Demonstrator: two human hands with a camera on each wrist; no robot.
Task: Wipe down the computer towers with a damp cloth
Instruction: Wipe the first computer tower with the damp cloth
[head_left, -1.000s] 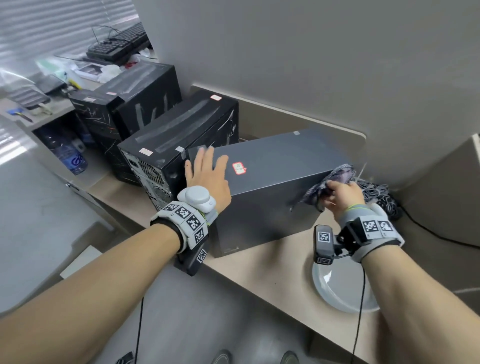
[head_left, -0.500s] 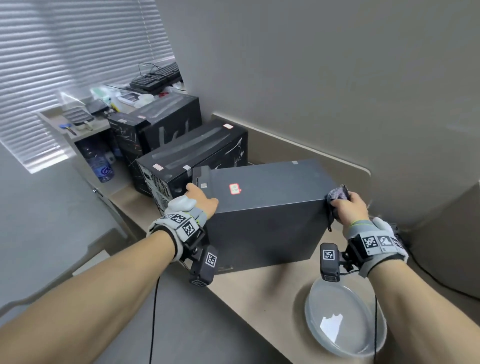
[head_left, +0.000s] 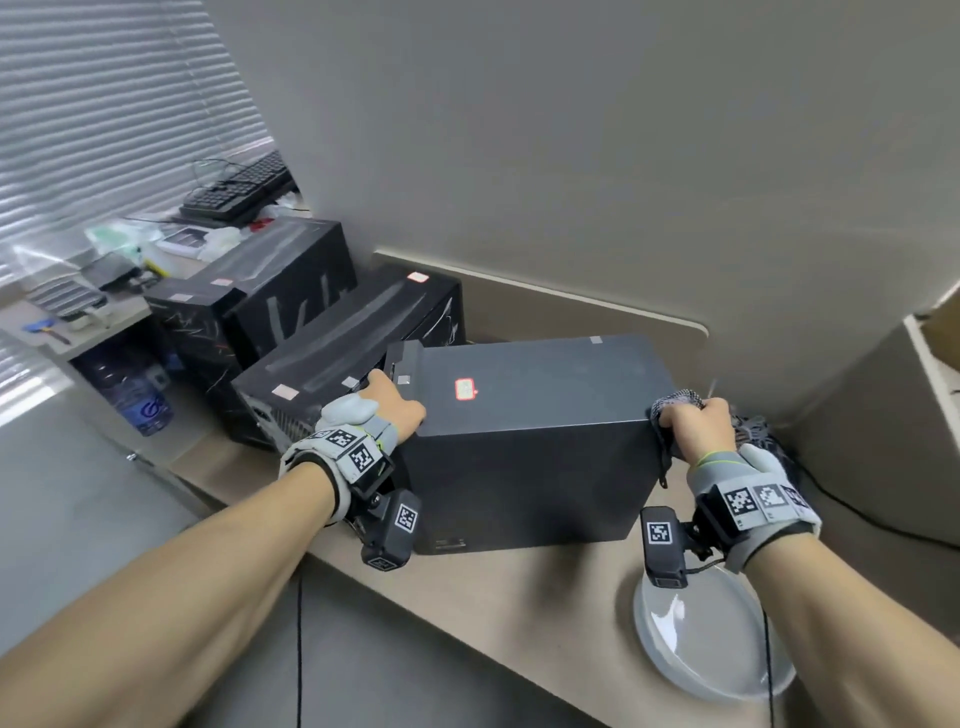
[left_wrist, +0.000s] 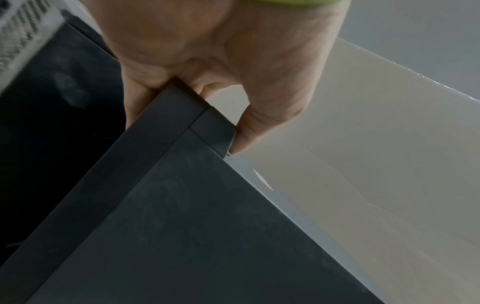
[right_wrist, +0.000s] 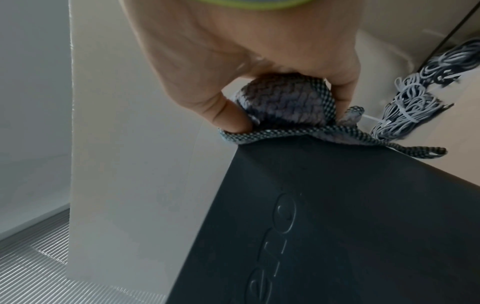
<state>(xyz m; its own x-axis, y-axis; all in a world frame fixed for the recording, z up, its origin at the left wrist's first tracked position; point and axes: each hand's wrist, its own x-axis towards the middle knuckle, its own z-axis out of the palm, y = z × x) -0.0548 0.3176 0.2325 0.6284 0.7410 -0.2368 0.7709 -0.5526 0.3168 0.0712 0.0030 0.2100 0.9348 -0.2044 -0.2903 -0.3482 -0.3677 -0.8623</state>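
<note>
A dark grey computer tower (head_left: 524, 431) lies on its side on the beige desk (head_left: 519, 613), nearest of three. My left hand (head_left: 397, 405) grips its upper left corner, with the thumb on one face and the fingers round the edge (left_wrist: 197, 115). My right hand (head_left: 693, 423) holds a bunched grey patterned cloth (right_wrist: 288, 102) and presses it onto the tower's upper right corner (right_wrist: 272, 148). A strip of the cloth (head_left: 664, 457) hangs down the right edge. Two black towers (head_left: 343, 343) (head_left: 249, 291) lie further left.
A round clear bowl (head_left: 711, 634) sits on the desk under my right wrist. Bundled grey cables (right_wrist: 405, 100) lie right of the tower by the wall. A partition wall (head_left: 571, 156) rises behind. A keyboard (head_left: 239, 192) and clutter fill the far left shelf.
My left hand slid from lying flat on the tower's top to gripping its left corner. My right hand with the cloth moved up to the right top corner. The view pulled back.
</note>
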